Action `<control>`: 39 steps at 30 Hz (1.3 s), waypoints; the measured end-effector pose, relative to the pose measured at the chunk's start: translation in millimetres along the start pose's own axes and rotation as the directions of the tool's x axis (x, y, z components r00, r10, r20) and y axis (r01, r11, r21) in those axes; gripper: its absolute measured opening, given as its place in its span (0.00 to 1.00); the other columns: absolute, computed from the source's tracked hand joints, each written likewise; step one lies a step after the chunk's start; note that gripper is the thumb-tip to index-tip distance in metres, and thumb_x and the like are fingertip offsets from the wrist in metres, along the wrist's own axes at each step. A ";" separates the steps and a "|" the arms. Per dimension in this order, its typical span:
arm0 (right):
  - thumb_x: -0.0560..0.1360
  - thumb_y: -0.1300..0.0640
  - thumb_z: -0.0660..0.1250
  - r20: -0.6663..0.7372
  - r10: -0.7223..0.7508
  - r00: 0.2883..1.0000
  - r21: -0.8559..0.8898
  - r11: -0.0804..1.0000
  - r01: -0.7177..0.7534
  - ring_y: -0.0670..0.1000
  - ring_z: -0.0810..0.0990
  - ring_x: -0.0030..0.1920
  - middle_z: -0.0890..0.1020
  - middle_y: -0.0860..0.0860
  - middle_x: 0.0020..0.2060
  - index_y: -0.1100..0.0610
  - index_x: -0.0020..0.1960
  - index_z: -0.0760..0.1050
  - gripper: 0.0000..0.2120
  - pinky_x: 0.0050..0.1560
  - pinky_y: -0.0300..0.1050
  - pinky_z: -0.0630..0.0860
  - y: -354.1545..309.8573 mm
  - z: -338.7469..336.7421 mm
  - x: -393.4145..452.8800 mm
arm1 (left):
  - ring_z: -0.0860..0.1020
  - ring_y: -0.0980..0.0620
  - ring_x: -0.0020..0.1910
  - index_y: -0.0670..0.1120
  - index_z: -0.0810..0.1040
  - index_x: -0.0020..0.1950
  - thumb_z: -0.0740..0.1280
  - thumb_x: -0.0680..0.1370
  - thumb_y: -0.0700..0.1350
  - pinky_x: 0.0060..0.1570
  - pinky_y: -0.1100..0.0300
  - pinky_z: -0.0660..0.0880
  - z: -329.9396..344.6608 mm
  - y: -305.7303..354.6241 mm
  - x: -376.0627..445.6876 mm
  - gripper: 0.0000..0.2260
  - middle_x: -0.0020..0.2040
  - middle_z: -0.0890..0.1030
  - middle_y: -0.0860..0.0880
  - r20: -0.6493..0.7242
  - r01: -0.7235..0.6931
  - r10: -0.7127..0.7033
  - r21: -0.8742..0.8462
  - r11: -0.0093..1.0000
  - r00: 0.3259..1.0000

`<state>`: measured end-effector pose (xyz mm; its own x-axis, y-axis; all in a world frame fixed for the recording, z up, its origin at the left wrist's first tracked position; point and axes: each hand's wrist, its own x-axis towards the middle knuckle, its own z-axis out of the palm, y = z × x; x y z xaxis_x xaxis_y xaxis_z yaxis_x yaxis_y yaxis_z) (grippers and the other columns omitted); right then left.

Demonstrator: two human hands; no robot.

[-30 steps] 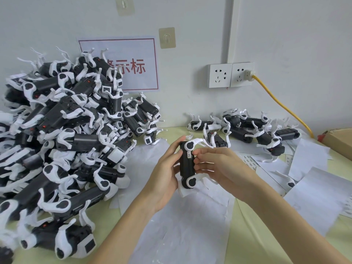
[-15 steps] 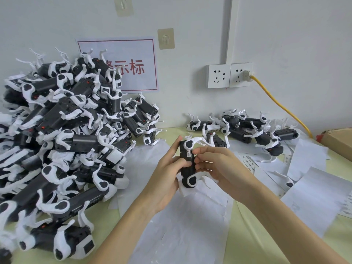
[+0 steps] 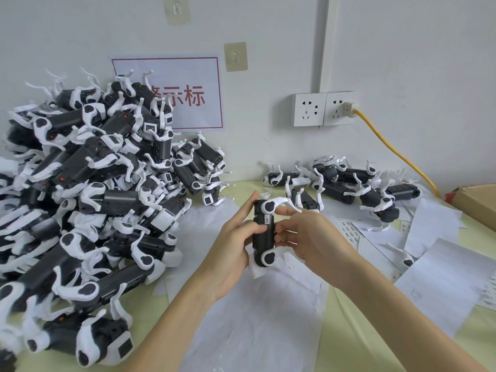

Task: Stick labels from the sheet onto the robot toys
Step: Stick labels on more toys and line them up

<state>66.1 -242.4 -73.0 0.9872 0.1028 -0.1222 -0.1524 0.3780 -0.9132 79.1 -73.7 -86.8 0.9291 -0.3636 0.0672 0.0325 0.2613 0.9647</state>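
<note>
A black robot toy [image 3: 263, 237] with white legs stands upright above the table's middle, held between both hands. My left hand [image 3: 236, 237] grips its left side, thumb across the front. My right hand [image 3: 303, 234] holds the right side, fingers curled against the body. A small white label [image 3: 267, 219] sits on the toy's upper front. Label sheets [image 3: 349, 232] with small printed stickers lie on the table to the right, partly under blank backing paper.
A tall heap of black-and-white robot toys [image 3: 88, 200] fills the left side. A smaller row of toys [image 3: 346, 183] lies by the wall at right. White papers [image 3: 255, 318] cover the yellow-green table. A yellow cable [image 3: 397, 151] hangs from the wall socket; a cardboard box [image 3: 477, 200] sits far right.
Both hands keep the toy in the same place. My left thumb has shifted across the toy's front, and my right fingers have moved slightly beside the label.
</note>
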 end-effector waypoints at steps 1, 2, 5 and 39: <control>0.70 0.65 0.65 0.020 0.008 1.000 0.000 1.000 -0.008 0.54 0.82 0.34 0.82 0.56 0.35 0.60 0.58 0.77 0.17 0.35 0.41 0.79 0.0 -0.4 0.1 | 0.85 0.51 0.53 0.60 0.71 0.78 0.60 0.84 0.35 0.48 0.57 0.82 -0.9 0.4 0.3 0.27 0.58 0.86 0.43 0.008 0.005 -0.005 0.005 1.000 1.000; 0.68 0.63 0.67 0.048 0.006 0.999 -0.018 1.000 -0.005 0.54 0.82 0.35 0.82 0.56 0.36 0.59 0.60 0.77 0.19 0.34 0.39 0.79 0.0 -0.9 0.0 | 0.85 0.50 0.54 0.60 0.71 0.79 0.61 0.83 0.35 0.51 0.56 0.82 -2.2 0.5 0.2 0.28 0.59 0.86 0.43 0.014 0.007 -0.007 0.016 1.000 1.000; 0.73 0.58 0.75 0.158 -0.030 0.987 -0.134 0.990 0.052 0.53 0.83 0.42 0.83 0.54 0.43 0.58 0.56 0.79 0.13 0.42 0.40 0.81 2.6 -3.1 -0.9 | 0.84 0.53 0.58 0.63 0.65 0.81 0.65 0.84 0.36 0.56 0.59 0.80 -6.9 0.4 -1.6 0.31 0.60 0.86 0.47 0.005 -0.032 0.032 0.190 0.981 0.999; 0.81 0.48 0.71 0.010 -0.454 0.891 -0.452 0.793 0.409 0.52 0.86 0.51 0.81 0.49 0.59 0.41 0.64 0.75 0.13 0.47 0.38 0.79 13.8 -7.4 3.9 | 0.83 0.52 0.60 0.54 0.81 0.66 0.75 0.73 0.55 0.67 0.53 0.76 -23.6 14.4 -0.3 0.21 0.58 0.86 0.53 -0.177 -0.196 0.255 0.297 0.935 0.951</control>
<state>68.2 -243.6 -89.0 0.9483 -0.0704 0.3093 0.3043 -0.0740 -0.9497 88.0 -48.7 -79.0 0.9567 -0.1206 0.2650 -0.2608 0.0500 0.9641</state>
